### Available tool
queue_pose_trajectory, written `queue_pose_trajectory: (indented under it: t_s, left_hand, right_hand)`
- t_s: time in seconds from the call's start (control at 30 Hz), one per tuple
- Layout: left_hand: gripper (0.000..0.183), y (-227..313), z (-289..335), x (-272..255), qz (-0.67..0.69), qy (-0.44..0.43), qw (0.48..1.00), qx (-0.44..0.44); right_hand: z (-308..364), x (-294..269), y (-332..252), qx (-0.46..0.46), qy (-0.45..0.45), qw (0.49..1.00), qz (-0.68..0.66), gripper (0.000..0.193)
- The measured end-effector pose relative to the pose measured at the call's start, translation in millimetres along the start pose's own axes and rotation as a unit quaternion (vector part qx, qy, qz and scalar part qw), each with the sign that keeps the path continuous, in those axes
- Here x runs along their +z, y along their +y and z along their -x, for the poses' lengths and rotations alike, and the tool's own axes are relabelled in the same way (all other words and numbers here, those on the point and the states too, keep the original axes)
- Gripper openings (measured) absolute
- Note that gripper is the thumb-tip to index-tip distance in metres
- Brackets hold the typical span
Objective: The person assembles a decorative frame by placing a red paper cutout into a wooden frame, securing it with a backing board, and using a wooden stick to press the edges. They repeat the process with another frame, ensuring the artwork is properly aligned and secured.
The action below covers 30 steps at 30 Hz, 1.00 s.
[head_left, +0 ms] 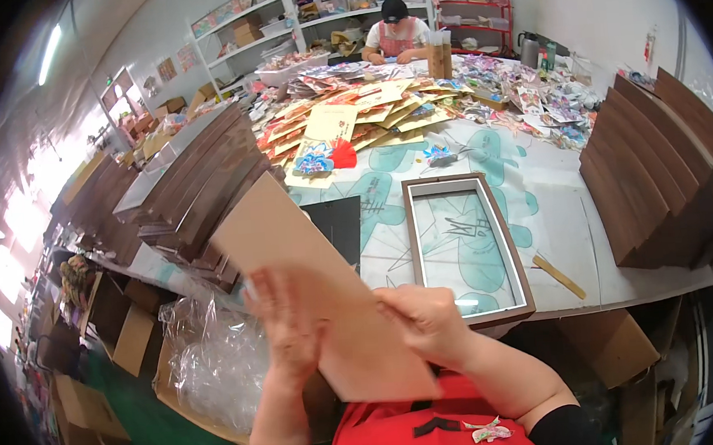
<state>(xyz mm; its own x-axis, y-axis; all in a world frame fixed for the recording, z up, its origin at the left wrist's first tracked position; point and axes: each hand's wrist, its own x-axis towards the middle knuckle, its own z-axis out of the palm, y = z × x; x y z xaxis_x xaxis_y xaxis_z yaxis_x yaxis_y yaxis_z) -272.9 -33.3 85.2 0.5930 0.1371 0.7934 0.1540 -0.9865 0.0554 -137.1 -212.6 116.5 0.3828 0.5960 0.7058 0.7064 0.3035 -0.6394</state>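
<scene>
White-walled workrm; tabletop (558, 208) has a green-patterned cover. Brown board (291, 235) is held up, tilted, over its near edge. L hand (289, 322) is laid flat against the board, fingers out, prob. to steady it; a bit blurred. R hand (421, 317) is clamped on the board's right edge, prob. taking most of the wt. Black sheet (342, 228) lies partly hidden behind the board. Frame (414, 235) lies flat by the near edge, likely for easy reach, w/ a yellow strip (559, 277) to its right. Brown stacks flank the L (197, 188) & R (650, 169) edges, seemingly kept within arm's reach. Card heap (329, 123) sits farther back; co-worker (397, 34) at the far edge.
</scene>
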Motion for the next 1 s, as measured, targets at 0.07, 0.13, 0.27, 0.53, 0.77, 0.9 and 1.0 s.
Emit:
queue_pose_trajectory:
  t_s: [0.07,0.13,0.27,0.53,0.77,0.9,1.0]
  left_hand:
    - [0.054,-17,4,-4,0.123,0.134,0.977,-0.113]
    - [0.049,-29,16,-7,0.174,0.175,0.954,-0.168]
    - [0.042,-33,33,10,0.180,0.131,0.953,-0.206]
    - [0.040,-25,69,41,0.211,0.040,0.935,-0.281]
    - [0.040,-38,99,53,0.247,0.039,0.899,-0.360]
    - [0.041,-46,108,56,0.253,0.051,0.887,-0.383]
    - [0.041,-49,113,57,0.257,0.059,0.880,-0.395]
  right_hand:
    - [0,-22,6,-0.003,0.020,0.999,0.034,0.021]
    - [1,-44,14,-0.029,0.041,0.998,0.040,0.022]
    - [17,-102,12,0.105,0.128,0.986,-0.007,0.019]
    - [42,-183,39,0.281,0.163,0.911,-0.253,0.024]
    - [53,-163,83,0.462,0.176,0.827,-0.268,0.023]
    - [49,-163,122,0.500,0.144,0.825,-0.220,0.025]
    - [44,-165,144,0.506,0.134,0.832,-0.184,0.027]
